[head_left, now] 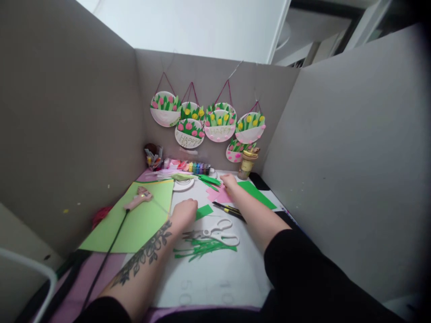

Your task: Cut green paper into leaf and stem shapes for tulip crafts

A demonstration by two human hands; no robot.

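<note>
My left hand [185, 212] is closed at the edge of a small green paper piece [204, 211], which sticks out to its right; most of the fingers are hidden behind the hand. Farther off, my right hand [229, 181] is closed, fingertips bent down beside cut green paper leaves [209, 181] and over pink paper [218, 194]. What sits between its fingertips is too small to make out. White-handled scissors [215, 232] lie in front of my left hand, with thin green paper strips [205, 249] just below them.
On the left, a glue gun [141, 197] rests on light green sheets [114, 229], its cord trailing forward. Dark pens [230, 210] and a green sheet [257, 194] lie right. Paint bottles [200, 168] line the back, under hanging paper-plate flower baskets [220, 132]. Grey panels [336, 148] enclose the table.
</note>
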